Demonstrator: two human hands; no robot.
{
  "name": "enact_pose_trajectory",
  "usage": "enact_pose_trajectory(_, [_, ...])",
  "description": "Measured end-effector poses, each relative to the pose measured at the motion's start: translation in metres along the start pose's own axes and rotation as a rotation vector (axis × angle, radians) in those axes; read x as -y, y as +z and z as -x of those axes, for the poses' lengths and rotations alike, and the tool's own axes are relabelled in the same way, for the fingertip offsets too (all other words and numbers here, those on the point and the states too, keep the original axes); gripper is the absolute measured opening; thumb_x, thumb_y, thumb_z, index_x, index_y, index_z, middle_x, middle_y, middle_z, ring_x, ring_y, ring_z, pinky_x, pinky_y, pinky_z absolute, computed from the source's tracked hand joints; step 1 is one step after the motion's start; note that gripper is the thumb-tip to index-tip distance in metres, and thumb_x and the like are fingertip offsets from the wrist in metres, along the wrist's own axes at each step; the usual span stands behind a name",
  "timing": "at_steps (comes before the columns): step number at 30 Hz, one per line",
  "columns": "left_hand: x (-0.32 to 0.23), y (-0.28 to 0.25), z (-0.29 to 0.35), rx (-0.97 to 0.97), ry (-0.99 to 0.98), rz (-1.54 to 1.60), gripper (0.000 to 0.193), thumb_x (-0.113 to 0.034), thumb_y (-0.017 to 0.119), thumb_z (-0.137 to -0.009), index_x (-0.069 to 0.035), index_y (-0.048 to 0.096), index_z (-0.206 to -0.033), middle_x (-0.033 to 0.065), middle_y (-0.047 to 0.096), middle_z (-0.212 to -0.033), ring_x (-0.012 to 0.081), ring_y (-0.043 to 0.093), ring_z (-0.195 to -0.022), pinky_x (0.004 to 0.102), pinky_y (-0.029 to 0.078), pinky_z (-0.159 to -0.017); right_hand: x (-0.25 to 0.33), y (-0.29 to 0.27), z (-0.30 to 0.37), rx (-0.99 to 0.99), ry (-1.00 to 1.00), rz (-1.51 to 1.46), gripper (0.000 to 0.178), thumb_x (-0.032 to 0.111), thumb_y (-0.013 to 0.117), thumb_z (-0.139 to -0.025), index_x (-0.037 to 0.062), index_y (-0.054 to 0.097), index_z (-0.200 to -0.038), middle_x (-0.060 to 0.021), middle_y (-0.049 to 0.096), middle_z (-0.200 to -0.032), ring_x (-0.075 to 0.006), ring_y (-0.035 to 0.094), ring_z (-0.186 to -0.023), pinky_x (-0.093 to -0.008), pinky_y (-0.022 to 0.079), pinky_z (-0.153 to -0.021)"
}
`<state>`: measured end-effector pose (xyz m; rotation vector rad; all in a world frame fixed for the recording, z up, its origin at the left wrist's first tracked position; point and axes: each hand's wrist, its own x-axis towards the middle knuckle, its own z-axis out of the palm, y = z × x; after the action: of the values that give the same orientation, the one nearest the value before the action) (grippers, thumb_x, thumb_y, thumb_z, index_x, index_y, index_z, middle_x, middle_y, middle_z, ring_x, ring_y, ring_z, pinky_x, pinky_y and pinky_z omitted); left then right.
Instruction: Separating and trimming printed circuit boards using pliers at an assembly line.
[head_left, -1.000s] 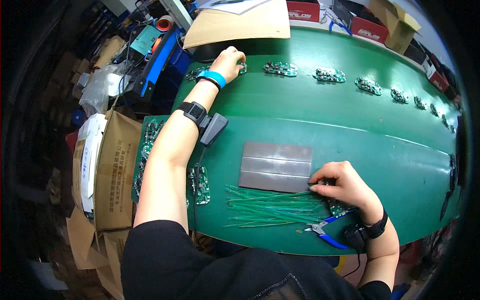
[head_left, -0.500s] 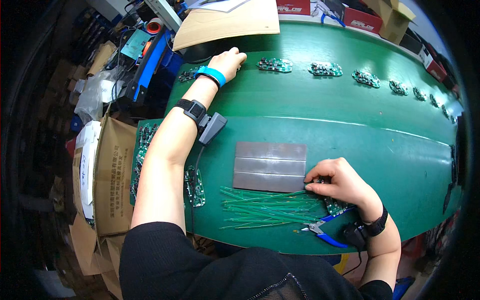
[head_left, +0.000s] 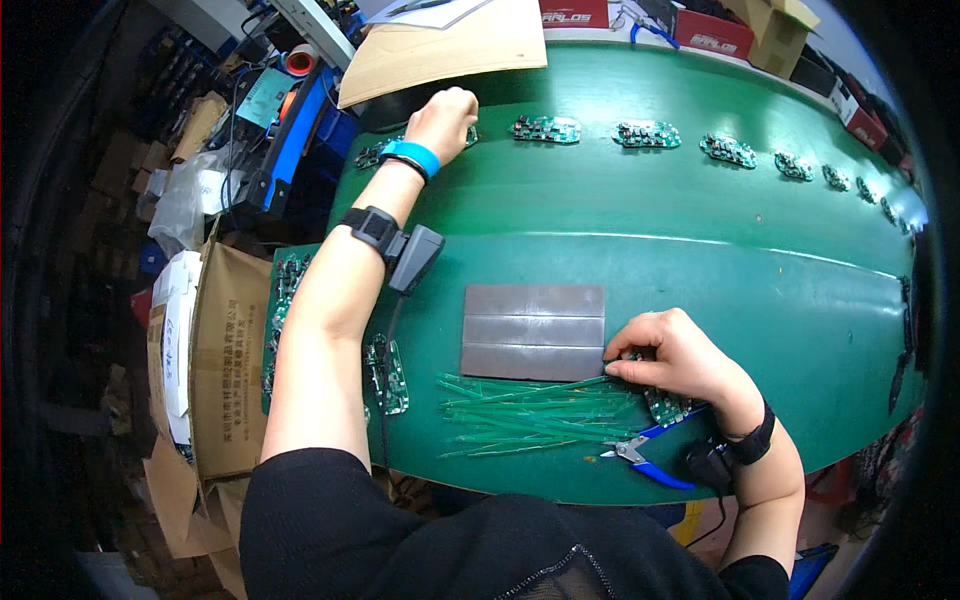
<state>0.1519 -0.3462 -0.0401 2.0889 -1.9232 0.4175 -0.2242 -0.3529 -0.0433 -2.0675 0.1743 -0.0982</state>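
Observation:
At the far left of the bench, my left hand (head_left: 443, 125) is closed over a green circuit board (head_left: 472, 135); only its edge shows and the fingertips are hidden. My right hand (head_left: 672, 352) has thumb and forefinger pinched together by the right edge of a grey metal plate (head_left: 533, 331). What the pinch holds is too small to make out. Beneath that hand lies another circuit board (head_left: 668, 406), partly covered. A bundle of thin green strips (head_left: 535, 415) spreads below the plate, with blue-handled cutters (head_left: 640, 460) at its right end.
A row of circuit boards (head_left: 648, 135) curves along the back toward the right. More boards (head_left: 386, 374) lie beside my left forearm. A cardboard sheet (head_left: 450, 55) covers the back left, an open carton (head_left: 232, 350) stands left, and red boxes (head_left: 712, 34) line the back.
My left hand has shifted slightly left and nearer. My right hand keeps its pinch beside the plate. The whole view has moved a little.

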Motion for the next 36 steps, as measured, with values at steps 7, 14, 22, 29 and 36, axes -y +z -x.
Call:
enact_pose_trajectory(7, [-0.042, -0.069, 0.041, 0.527, -0.181, 0.882, 0.008, -0.013, 0.057, -0.085, -0.007, 0.053, -0.084, -0.0017, 0.053, -0.075, 0.0058, 0.053, -0.07, 0.0214, 0.046, -0.054, 0.001, 0.001, -0.001, -0.011, 0.021, -0.029, 0.014, 0.014, 0.068, -0.073, 0.0025, 0.066, -0.08, -0.0115, 0.062, -0.07, -0.0237, 0.059, -0.06, -0.031, 0.047, -0.057])
enact_pose_trajectory(14, [-0.147, -0.08, 0.124, 0.791, 0.285, 0.929, 0.01, -0.009, 0.058, -0.08, -0.002, 0.05, -0.081, 0.0126, 0.052, -0.075, 0.0293, 0.053, -0.072, 0.0366, 0.044, -0.067, 0.002, -0.001, -0.002, -0.003, 0.109, -0.112, 0.013, 0.012, 0.067, -0.074, 0.0013, 0.065, -0.08, -0.0093, 0.061, -0.065, -0.0161, 0.057, -0.057, -0.028, 0.045, -0.055])
enact_pose_trajectory(22, [-0.145, -0.067, 0.123, 0.371, 0.167, 0.547, 0.015, -0.017, 0.065, -0.076, -0.005, 0.056, -0.074, 0.011, 0.055, -0.074, 0.0295, 0.056, -0.07, 0.0368, 0.046, -0.062, -0.006, -0.001, -0.002, -0.103, 0.153, -0.24, 0.017, 0.014, 0.065, -0.08, -0.0032, 0.063, -0.079, -0.003, 0.06, -0.064, -0.0068, 0.051, -0.06, -0.0237, 0.043, -0.056])
enact_pose_trajectory(29, [-0.032, -0.005, 0.026, -0.087, -0.166, 0.115, 0.007, -0.012, 0.065, -0.073, -0.007, 0.066, -0.077, 0.0105, 0.058, -0.083, 0.0279, 0.055, -0.085, 0.0387, 0.044, -0.079, -0.009, 0.0, -0.005, -0.066, 0.139, -0.226, 0.019, 0.016, 0.064, -0.079, -0.0029, 0.063, -0.079, -0.0052, 0.06, -0.063, -0.0092, 0.052, -0.059, -0.0257, 0.044, -0.056])
enact_pose_trajectory(36, [-0.028, 0.032, 0.0, 0.021, -0.358, -0.033, 0.01, -0.016, 0.065, -0.073, -0.012, 0.065, -0.082, 0.008, 0.05, -0.105, 0.0278, 0.043, -0.107, 0.0422, 0.038, -0.087, -0.011, -0.002, -0.005, -0.054, 0.115, -0.189, 0.017, 0.015, 0.064, -0.077, -0.0014, 0.065, -0.08, -0.0093, 0.062, -0.063, -0.013, 0.056, -0.056, -0.0277, 0.045, -0.055])
